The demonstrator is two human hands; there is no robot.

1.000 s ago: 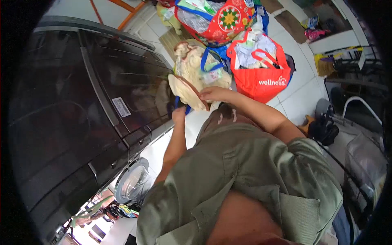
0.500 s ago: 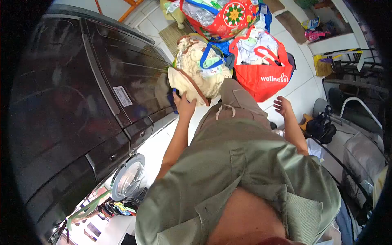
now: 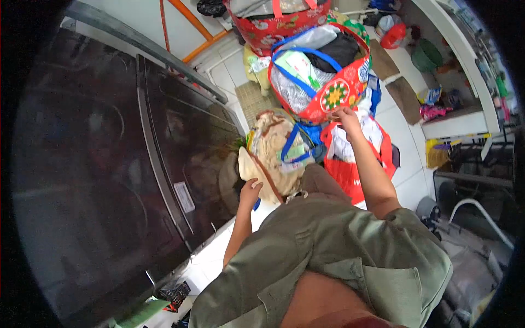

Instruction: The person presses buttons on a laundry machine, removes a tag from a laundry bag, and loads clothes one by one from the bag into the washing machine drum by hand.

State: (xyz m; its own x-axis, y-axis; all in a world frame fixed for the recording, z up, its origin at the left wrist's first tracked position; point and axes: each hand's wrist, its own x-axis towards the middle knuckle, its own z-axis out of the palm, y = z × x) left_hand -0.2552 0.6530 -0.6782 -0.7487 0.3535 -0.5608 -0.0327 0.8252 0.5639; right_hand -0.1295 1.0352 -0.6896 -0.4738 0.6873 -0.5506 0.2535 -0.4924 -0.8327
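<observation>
My left hand (image 3: 250,192) is at the near left edge of a cream cloth with a brown border (image 3: 261,177). Its fingers are curled, and a bit of something blue shows just below the palm; what they grip is hidden. The cream cloth spills from a filled bag with a blue handle (image 3: 291,143). Farther forward, my right hand (image 3: 345,117) reaches over a red bag of white laundry (image 3: 350,172). Its fingers are extended by the lower edge of a patterned red bag with blue straps (image 3: 322,104); contact is unclear.
A dark glossy appliance (image 3: 109,164) fills the left side. Behind the bags stands another red patterned bag (image 3: 268,27). Brown mats (image 3: 403,98) lie on white tiles at right, near a low shelf (image 3: 456,124). A grey chair-like item (image 3: 465,240) is at lower right.
My right hand has moved forward from beside the red bag to the patterned bag. The view has shifted, showing more of the far bags. My left hand stays by the cream cloth.
</observation>
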